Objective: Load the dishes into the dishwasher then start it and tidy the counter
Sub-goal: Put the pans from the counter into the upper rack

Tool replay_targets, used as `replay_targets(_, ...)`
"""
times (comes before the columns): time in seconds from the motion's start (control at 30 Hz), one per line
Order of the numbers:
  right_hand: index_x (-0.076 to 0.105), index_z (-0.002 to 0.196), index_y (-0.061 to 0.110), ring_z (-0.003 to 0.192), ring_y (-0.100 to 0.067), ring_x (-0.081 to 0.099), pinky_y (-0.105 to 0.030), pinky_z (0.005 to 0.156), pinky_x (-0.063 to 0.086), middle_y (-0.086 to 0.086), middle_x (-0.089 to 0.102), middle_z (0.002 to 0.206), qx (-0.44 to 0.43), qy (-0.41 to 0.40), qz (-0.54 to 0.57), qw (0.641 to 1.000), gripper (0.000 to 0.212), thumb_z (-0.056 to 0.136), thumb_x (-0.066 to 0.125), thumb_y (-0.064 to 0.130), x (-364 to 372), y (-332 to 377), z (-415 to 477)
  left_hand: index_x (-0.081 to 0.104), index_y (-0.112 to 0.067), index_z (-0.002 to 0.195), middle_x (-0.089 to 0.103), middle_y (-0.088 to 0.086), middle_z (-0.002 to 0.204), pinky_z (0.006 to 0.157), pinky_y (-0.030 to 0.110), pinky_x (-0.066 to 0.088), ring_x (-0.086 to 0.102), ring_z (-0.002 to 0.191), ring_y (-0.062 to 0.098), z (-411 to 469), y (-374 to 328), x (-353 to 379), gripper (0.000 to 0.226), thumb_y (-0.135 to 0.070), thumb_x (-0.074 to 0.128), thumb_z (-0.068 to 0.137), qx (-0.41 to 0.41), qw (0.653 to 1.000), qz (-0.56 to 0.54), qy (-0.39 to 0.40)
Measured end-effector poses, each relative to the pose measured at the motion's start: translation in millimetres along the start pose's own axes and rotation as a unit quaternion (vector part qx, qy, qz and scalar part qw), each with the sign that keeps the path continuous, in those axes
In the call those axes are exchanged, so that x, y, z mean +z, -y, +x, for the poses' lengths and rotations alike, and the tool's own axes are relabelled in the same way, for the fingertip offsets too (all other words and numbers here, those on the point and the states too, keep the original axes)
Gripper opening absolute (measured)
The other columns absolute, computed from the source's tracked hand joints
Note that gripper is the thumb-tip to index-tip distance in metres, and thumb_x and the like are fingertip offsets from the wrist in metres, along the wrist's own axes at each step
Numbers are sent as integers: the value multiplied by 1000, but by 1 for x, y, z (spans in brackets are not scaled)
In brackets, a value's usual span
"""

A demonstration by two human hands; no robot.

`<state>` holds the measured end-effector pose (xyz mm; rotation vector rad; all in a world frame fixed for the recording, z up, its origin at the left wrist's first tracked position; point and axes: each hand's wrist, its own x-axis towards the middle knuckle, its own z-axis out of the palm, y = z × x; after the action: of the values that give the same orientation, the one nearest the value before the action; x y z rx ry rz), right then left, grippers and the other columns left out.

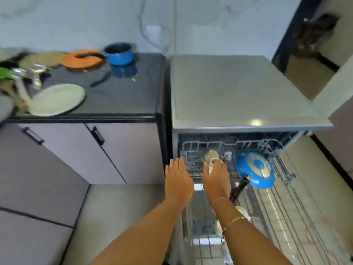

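Grips a cream cup (pixel 215 161) in the right hand (pixel 216 175) with curled fingers, over the left part of the pulled-out rack (pixel 277 148) of the dishwasher (pixel 238 92). Hovers the left hand (pixel 178 175) flat and released, with straight fingers, at the rack's left edge. Further right in the rack: blue pan (pixel 255 170), bottom up. On the countertop (pixel 124 96): cream plate (pixel 57 99) at the front edge, blue pot (pixel 119 53) near the back right corner.

Blue pot (pixel 119 53), orange plate (pixel 84 59), cream plate (pixel 57 99), black counter (pixel 124 96); blue pan (pixel 255 170) ringed in grey; grey dishwasher (pixel 238 88); white veined wall (pixel 76 20).
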<state>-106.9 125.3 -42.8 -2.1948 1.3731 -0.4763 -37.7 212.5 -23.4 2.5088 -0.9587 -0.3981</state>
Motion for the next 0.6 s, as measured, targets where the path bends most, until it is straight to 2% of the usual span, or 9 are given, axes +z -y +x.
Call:
replay_targets(0.03,52,115,7,100,-34,57,-40,77,47,-15,55,115,-22,-6,12,1000,35,97,42,36,-2,11,-1,11,-3,149,14,13,156,118,36,-3,5,146,26,0,3,-8,68,-24,1,85,-6,1000,-13,-20)
replay_targets(0.1,55,110,5,96,-34,58,-39,74,46,-16,58,109,-71,-16,25,997,31,97,44,32,-1,40,-2,17,-2,148,22,14,154,118,35,0,11,145,27,3,13,-30,81,-28,-6,75,-19,997,-29,-63)
replay_targets(0.13,55,107,5,93,-34,58,-39,72,45,-16,59,106,-87,-16,23,996,29,97,45,31,-1,52,-2,19,-3,147,24,13,153,118,35,1,13,145,26,6,17,-41,76,-27,-2,79,-24,996,-40,-76)
replay_targets(0.2,56,105,6,91,-34,58,-38,69,44,-15,58,104,-118,-14,26,993,27,96,46,29,1,84,0,21,-4,147,25,11,153,118,33,1,13,145,25,16,27,-72,55,-14,18,92,-30,994,-54,-94)
replay_targets(0.27,57,107,7,95,-33,58,-38,73,45,-13,58,106,-150,-13,33,988,26,96,47,28,6,118,5,24,-5,146,27,10,152,118,31,0,14,145,23,34,38,-100,52,-5,32,95,-15,989,-77,-128)
replay_targets(0.37,56,108,10,95,-28,57,-34,71,43,-9,58,105,-183,-22,38,982,23,97,45,27,20,167,20,29,-7,144,31,7,149,117,28,1,18,143,20,63,60,-137,50,-6,35,94,6,983,-82,-165)
replay_targets(0.47,56,102,11,88,-26,58,-32,67,44,-7,57,98,-184,-52,55,980,21,97,43,28,42,218,40,41,-4,137,45,9,137,116,32,14,35,134,25,93,91,-177,47,-1,40,90,33,979,-75,-188)
replay_targets(0.53,55,102,11,88,-26,57,-34,66,47,-7,57,99,-185,-58,68,979,23,97,42,28,61,254,53,41,-3,136,48,10,134,116,34,22,39,129,25,115,118,-204,48,0,41,88,48,979,-52,-192)
replay_targets(0.6,54,104,11,88,-25,57,-34,66,47,-7,57,101,-181,-56,79,979,24,98,41,29,80,291,64,39,-4,138,46,10,135,115,34,22,38,129,24,137,148,-229,49,-2,40,89,64,980,-10,-190)
